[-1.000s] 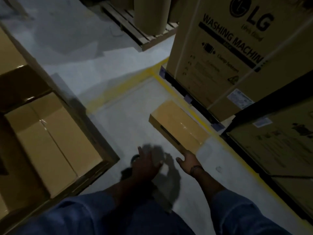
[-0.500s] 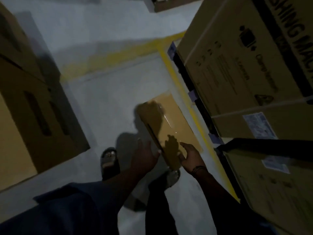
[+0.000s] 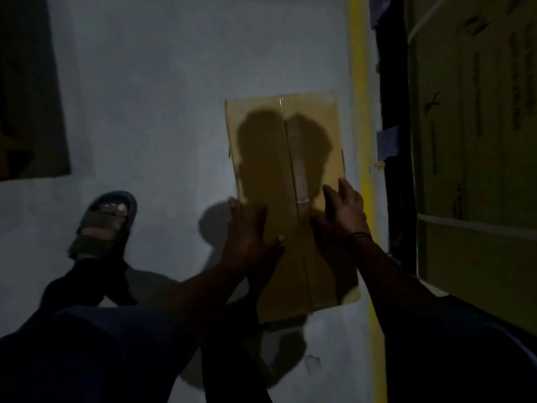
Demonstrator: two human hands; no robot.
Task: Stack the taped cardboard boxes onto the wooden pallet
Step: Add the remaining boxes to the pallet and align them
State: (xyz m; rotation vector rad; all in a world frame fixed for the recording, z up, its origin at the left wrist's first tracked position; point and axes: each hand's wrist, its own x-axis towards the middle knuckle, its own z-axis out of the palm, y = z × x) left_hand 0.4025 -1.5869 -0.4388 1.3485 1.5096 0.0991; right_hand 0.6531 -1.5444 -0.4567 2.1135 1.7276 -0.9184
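A flat taped cardboard box (image 3: 261, 135) lies on the grey floor right below me, clear tape running along its middle seam. My left hand (image 3: 247, 231) rests on the box's left side with fingers spread over the top and the left edge. My right hand (image 3: 344, 207) lies on the right part of the top, fingers straight and reaching the right edge. Neither hand has closed round the box. No pallet shows in this view.
A yellow floor line (image 3: 359, 82) runs just right of the box. Large cartons (image 3: 470, 126) on a dark base (image 3: 392, 97) stand at the right. A dark carton (image 3: 26, 91) is at the left. My sandalled foot (image 3: 104, 222) stands left of the box.
I have leaned down over the box; it now fills the middle of the view. Both hands have moved from just short of its near end onto its top.
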